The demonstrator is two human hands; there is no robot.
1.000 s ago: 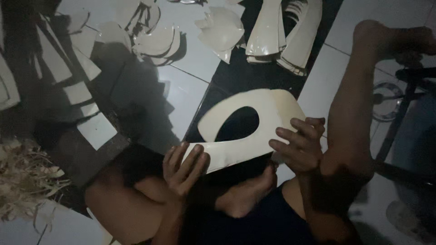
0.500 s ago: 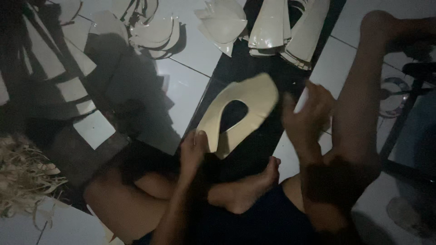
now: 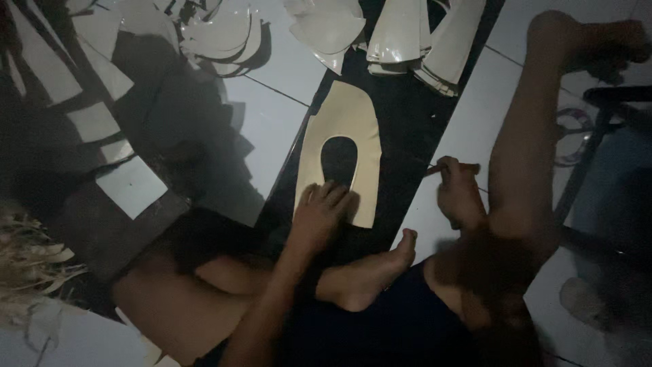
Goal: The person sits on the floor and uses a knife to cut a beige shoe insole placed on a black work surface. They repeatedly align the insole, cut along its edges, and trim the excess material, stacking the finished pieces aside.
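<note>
Dim tiled floor (image 3: 285,129), pale squares crossed by a dark sheet (image 3: 407,136) on which the work lies; person seated on the floor, legs folded, one bare foot (image 3: 370,272) below the work

Item: cream cut-out piece (image 3: 343,146), flat on the dark sheet, tapered at the far end, with an oval opening in the middle

Left hand (image 3: 318,217): fingers spread, pressed flat on the near end of the piece, pinning it

Right hand (image 3: 458,194): curled around a thin stick-like tool (image 3: 435,170), just right of the piece, not touching it; kind of tool cannot be told in the blur

Surroundings: stacks of similar pale cut shapes (image 3: 414,41) at the far edge, curved pieces (image 3: 224,34) and strips (image 3: 95,119) to the left, straw-like scraps (image 3: 27,251) at the near left

Risk, as judged: only the near end is pinned, so the far end may slide or pivot on the smooth sheet; poor light may let the tool wander off line

Change: a second earlier both hands held the piece up off the floor; now it lies flat, farther from the body, and the right hand has let go and taken up the tool
</note>
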